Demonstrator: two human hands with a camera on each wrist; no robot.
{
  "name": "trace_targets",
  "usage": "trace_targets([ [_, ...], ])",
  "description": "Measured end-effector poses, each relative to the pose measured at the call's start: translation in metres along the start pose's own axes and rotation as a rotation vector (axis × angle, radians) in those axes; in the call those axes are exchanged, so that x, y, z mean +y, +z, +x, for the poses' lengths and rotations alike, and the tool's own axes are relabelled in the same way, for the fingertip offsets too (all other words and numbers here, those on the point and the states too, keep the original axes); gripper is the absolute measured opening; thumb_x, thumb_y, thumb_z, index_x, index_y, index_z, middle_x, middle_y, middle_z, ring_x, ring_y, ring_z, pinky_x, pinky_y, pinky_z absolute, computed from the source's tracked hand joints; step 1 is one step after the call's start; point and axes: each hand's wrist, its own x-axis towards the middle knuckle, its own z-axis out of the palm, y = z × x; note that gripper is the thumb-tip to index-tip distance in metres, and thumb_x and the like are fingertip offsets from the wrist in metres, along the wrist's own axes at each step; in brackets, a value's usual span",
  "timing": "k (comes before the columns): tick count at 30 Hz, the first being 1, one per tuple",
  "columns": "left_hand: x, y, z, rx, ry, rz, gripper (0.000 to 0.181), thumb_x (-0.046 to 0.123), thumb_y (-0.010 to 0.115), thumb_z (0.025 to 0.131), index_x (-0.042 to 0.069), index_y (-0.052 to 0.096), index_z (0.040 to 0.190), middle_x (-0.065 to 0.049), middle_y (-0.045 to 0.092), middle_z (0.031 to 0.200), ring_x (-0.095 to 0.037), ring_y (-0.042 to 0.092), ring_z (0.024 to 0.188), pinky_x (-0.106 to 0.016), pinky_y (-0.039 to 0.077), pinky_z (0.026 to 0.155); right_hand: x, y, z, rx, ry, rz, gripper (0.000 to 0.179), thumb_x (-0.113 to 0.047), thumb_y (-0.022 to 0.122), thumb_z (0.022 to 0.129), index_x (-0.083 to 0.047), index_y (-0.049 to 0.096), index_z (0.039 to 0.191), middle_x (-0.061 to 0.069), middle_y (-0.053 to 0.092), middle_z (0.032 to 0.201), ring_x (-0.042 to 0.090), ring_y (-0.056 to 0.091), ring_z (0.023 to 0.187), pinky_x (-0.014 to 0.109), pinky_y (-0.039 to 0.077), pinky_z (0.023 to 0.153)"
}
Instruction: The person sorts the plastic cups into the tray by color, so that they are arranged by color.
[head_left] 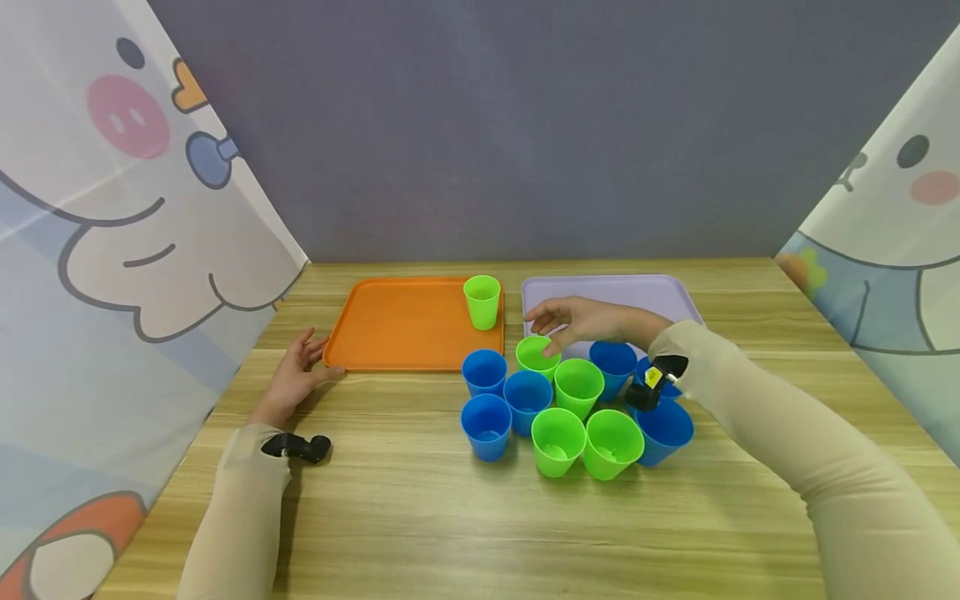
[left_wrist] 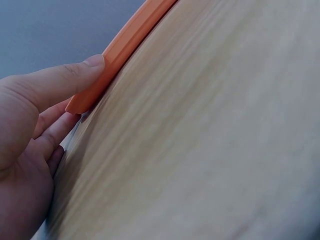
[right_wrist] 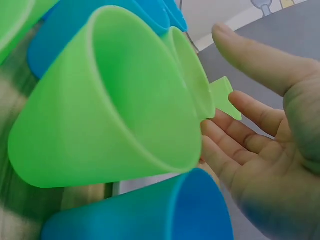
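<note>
- The left hand (head_left: pixel 295 379) touches the near left corner of the orange tray (head_left: pixel 405 325). Its thumb and fingers are apart.
- The right hand (head_left: pixel 588 321) is at a green cup (head_left: pixel 534 360). Its fingers are apart.
- That cup stands beside 3 more green cups (head_left: pixel 558 446) and some blue cups (head_left: pixel 487 429).
- 1 lone green cup (head_left: pixel 482 308) stands on the orange tray.
- A purple tray (head_left: pixel 615 290) lies on the surface (head_left: pixel 420 525).
</note>
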Motion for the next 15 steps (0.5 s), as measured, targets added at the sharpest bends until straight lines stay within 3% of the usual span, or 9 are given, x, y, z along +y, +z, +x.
trace_targets([
  [15,0.0034,0.0017,-0.0020,0.004,-0.011,0.010,0.107,0.005,0.074,0.089,0.002,-0.008,0.158,-0.025,0.021,0.160,-0.043,0.024,0.145,-0.058,0.023,0.115,0.0014,0.0042,0.0003,-0.091,-0.014,-0.047,0.064,-0.009,0.080,0.081,0.001,0.051,0.138,0.014,0.055,0.138,0.036,0.044,0.131,0.063,0.028,0.111],
])
